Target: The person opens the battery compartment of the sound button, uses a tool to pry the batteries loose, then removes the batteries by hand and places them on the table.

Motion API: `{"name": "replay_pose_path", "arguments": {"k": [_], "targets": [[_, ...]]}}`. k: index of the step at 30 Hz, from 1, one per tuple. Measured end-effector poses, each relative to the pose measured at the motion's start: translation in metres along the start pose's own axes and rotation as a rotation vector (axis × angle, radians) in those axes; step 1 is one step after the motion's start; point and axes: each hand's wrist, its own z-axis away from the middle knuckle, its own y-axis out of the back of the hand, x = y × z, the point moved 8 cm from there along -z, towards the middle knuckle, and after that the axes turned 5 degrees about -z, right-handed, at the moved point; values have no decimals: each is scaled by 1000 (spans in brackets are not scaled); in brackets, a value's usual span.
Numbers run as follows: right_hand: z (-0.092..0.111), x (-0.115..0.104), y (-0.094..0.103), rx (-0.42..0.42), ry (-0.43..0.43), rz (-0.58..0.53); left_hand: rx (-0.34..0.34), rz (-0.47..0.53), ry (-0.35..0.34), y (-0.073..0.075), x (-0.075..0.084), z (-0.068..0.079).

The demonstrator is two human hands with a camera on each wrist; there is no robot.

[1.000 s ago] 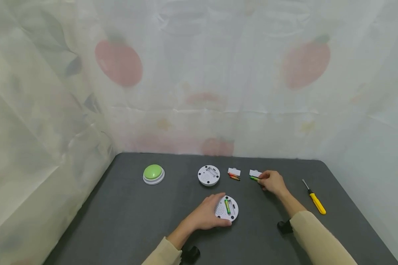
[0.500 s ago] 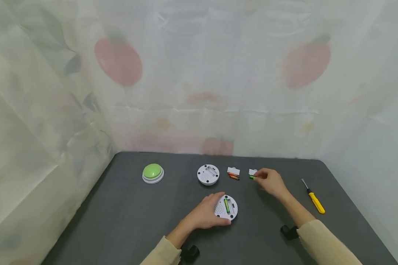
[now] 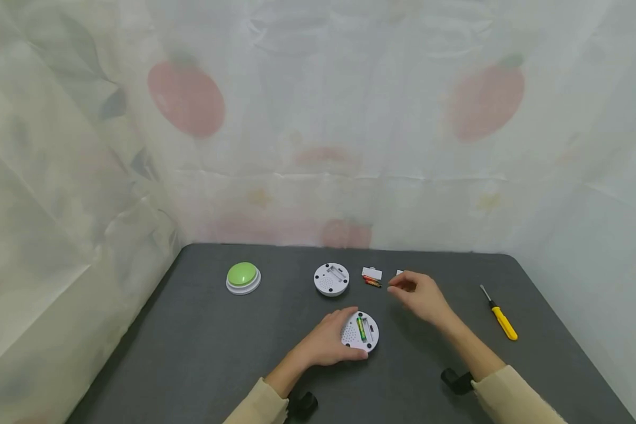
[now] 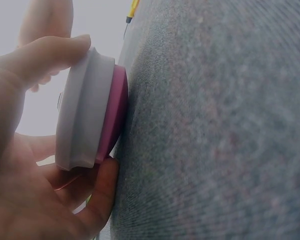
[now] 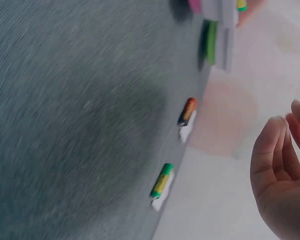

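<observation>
My left hand (image 3: 325, 341) grips the round white base of a push-button buzzer (image 3: 370, 333) lying face down. Its pink dome (image 4: 115, 112) shows underneath in the left wrist view. A green battery (image 3: 361, 328) sits in its compartment, beside a bare slot. My right hand (image 3: 420, 296) is raised over the table, right of the buzzer, its thumb and fingertips (image 5: 275, 122) brought together. I cannot tell whether something small is between them. Another green battery (image 5: 162, 180) lies by a white cover in the right wrist view.
A second upturned buzzer (image 3: 331, 280), its compartment uncovered, stands farther back. Right of it lie orange batteries (image 3: 372, 281) and a white battery cover (image 3: 372, 272). A green-domed buzzer (image 3: 242, 278) stands upright at left. A yellow-handled screwdriver (image 3: 500, 315) lies at far right.
My right hand has drawn left and away from the green battery by the right-hand cover, its fingertips staying together. The left hand keeps its grip on the pink buzzer.
</observation>
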Motion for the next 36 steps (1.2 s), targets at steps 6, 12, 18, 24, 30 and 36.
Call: {"name": "replay_pose_path", "arguments": {"k": [6,12,18,24,30,36], "targets": [[6,-17,-10,-27,95,0,4,11,-1,-1,-1,-1],[11,-27,-26,-57,182,27,-7,18,-4,0,-1,-1],[14,-27,-45,-115,194,36,-10,32,1,0,-1,0],[16,-22,-65,-184,197,56,-3,38,-8,2,-1,0],[15,-17,-75,-206,201,82,-3,45,-12,2,-1,0],[15,-14,-81,-235,178,91,-13,47,-5,2,-1,0]]}}
